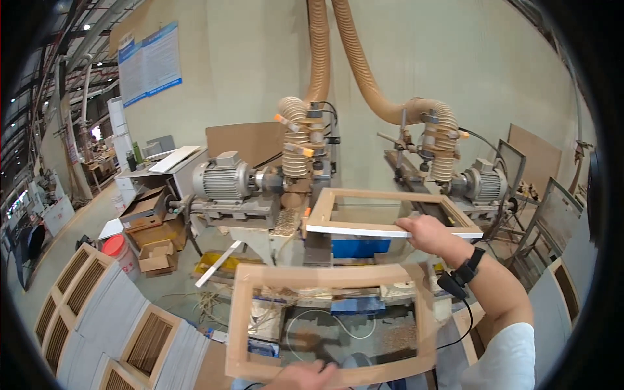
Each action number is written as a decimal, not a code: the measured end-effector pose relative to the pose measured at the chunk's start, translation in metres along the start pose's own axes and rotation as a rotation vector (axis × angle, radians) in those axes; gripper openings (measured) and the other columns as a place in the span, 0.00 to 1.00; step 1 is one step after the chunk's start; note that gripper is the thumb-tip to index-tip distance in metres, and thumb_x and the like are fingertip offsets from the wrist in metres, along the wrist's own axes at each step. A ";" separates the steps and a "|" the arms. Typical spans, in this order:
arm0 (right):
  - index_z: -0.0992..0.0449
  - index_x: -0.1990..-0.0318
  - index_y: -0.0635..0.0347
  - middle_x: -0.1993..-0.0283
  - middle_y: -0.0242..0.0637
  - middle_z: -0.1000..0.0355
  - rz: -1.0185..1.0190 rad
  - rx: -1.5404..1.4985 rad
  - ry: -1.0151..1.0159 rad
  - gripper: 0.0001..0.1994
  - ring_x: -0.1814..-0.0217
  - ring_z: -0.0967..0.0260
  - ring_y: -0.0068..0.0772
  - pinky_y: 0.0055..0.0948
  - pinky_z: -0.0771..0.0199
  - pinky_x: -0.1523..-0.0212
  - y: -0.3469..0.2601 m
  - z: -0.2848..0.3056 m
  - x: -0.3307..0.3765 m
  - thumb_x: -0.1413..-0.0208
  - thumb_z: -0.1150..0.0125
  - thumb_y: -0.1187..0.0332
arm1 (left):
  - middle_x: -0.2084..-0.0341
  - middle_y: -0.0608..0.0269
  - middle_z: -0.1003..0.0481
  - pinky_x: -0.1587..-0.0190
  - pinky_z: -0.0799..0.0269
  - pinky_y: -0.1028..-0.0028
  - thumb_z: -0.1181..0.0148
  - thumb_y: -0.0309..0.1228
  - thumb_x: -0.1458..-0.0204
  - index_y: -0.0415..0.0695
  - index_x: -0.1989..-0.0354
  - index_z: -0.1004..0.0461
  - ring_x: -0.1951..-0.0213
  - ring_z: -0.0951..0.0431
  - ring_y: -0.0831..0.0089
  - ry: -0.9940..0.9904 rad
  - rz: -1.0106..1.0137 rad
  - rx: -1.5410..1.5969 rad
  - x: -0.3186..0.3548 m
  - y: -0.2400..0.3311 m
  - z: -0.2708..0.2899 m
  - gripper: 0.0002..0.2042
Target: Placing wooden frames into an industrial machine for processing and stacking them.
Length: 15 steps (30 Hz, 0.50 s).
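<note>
A light wooden frame (pixel 328 276) with an open middle is tilted up close in front of me. My left hand (pixel 302 377) is closed on its bottom rail, and the lower part of the hand is cut off by the picture's edge. Farther off, a second wooden frame (pixel 383 231) with a white near edge lies across the twin-motor machine. My right hand (pixel 429 234) grips that near edge toward its right end, fingers partly hidden behind the rail. A black band with a cabled device (pixel 463 272) is on my right wrist.
Motors (pixel 224 179) (pixel 484 182) flank the machine, and ribbed hoses (pixel 354 58) rise from it. Stacked frames (pixel 153 344) stand at the lower left, more (pixel 565 289) at the right. Cardboard boxes (pixel 156 257) and a red-lidded bucket (pixel 117 250) sit left on the floor.
</note>
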State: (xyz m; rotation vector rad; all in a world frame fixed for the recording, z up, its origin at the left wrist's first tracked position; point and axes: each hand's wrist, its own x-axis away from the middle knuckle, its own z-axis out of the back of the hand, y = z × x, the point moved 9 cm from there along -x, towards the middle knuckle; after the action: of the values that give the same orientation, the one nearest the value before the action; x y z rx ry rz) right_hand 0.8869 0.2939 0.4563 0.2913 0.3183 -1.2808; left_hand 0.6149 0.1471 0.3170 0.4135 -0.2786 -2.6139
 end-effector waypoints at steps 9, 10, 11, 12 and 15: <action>0.27 0.55 0.51 0.61 0.45 0.26 -0.231 0.158 0.015 0.15 0.56 0.30 0.50 0.44 0.29 0.57 0.087 -0.098 -0.058 0.52 0.51 0.70 | 0.79 0.52 0.25 0.77 0.28 0.61 0.40 0.54 0.55 0.44 0.63 0.27 0.77 0.24 0.54 0.032 0.763 0.003 0.258 -0.204 -0.078 0.24; 0.26 0.57 0.52 0.61 0.45 0.26 -0.206 0.115 0.080 0.13 0.56 0.30 0.52 0.43 0.30 0.58 0.092 -0.103 -0.061 0.50 0.51 0.68 | 0.78 0.51 0.25 0.76 0.27 0.61 0.41 0.55 0.56 0.44 0.66 0.28 0.75 0.23 0.55 -0.029 0.886 -0.038 0.273 -0.213 -0.076 0.24; 0.26 0.60 0.55 0.61 0.46 0.26 -0.360 0.083 -0.025 0.11 0.55 0.31 0.52 0.41 0.32 0.58 0.089 -0.114 -0.069 0.49 0.53 0.67 | 0.76 0.51 0.25 0.74 0.27 0.61 0.42 0.56 0.56 0.44 0.68 0.29 0.73 0.23 0.57 -0.097 1.041 -0.080 0.292 -0.219 -0.069 0.24; 0.26 0.60 0.57 0.60 0.47 0.27 -0.320 -0.023 0.049 0.12 0.53 0.31 0.50 0.40 0.34 0.56 0.101 -0.119 -0.068 0.47 0.55 0.65 | 0.76 0.52 0.25 0.75 0.28 0.60 0.40 0.56 0.58 0.45 0.70 0.28 0.73 0.23 0.57 0.070 1.028 -0.105 0.308 -0.228 -0.066 0.23; 0.26 0.62 0.66 0.68 0.42 0.27 -0.424 -0.471 0.179 0.19 0.62 0.33 0.33 0.33 0.36 0.59 0.164 -0.130 -0.053 0.42 0.56 0.56 | 0.79 0.54 0.24 0.76 0.28 0.58 0.39 0.54 0.58 0.46 0.64 0.26 0.77 0.24 0.53 0.303 1.037 -0.103 0.336 -0.266 -0.060 0.23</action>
State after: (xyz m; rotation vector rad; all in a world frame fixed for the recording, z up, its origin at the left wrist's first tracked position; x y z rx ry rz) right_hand 1.0222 0.4338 0.3628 -0.0721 0.8530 -1.5497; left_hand 0.2398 0.2070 0.1102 0.4570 -0.1791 -1.5230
